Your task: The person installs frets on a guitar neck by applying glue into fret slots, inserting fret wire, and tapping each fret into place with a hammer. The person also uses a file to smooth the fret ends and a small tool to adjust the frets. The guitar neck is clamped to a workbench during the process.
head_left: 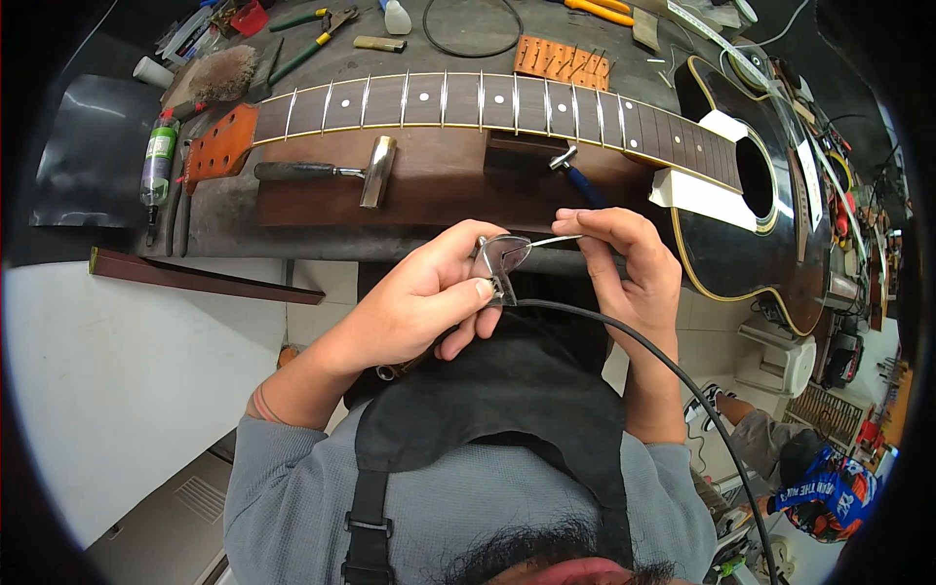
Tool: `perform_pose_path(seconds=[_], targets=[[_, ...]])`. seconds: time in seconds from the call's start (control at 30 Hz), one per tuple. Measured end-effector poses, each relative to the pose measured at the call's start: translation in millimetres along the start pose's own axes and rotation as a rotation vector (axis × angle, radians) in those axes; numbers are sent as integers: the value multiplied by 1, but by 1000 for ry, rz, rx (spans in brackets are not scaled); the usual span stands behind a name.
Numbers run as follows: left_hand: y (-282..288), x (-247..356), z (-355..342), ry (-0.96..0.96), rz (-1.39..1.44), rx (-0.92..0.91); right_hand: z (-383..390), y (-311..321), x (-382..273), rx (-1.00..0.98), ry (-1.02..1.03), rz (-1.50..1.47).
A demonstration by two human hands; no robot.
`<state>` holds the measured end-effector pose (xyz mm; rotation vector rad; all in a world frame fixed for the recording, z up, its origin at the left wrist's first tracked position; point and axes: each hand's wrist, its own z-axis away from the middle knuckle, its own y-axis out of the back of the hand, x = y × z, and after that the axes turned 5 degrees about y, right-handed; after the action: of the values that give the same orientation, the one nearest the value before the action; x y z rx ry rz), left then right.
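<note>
In front of my apron, my left hand (pixel 429 297) is closed around a small tool with a clear plastic shield (pixel 503 255). A black cord (pixel 624 331) leads from that spot, curving down to the right. My right hand (pixel 634 268) pinches a thin, slightly curved metal strip that looks like fret wire (pixel 556 240); its other end meets the shield. Just beyond my hands lies an acoustic guitar, its long neck (pixel 409 100) across the bench and its black body (pixel 712 255) at right. Shiny frets cross much of the fingerboard.
Under the neck lie a hammer with a metal head (pixel 378 174) and a blue-handled hammer (pixel 577 178). White tape (pixel 707 198) covers part of the guitar top. A bottle (pixel 158 166) stands left, pliers (pixel 317 44) lie behind. Another person (pixel 819 487) is at lower right.
</note>
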<state>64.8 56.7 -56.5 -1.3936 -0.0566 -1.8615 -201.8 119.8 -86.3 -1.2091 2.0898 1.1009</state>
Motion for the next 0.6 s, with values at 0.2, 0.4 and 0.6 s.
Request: perform_pose_path(seconds=[0.2,0.4,0.6], targets=[[17,14,24,36,-185,37,0,5,3,14,50,85],[76,58,80,-820,-353,859,2,7,-1,-32,16,177],[260,58,139,-482,-963,1547,2,0,-3,21,-78,164]])
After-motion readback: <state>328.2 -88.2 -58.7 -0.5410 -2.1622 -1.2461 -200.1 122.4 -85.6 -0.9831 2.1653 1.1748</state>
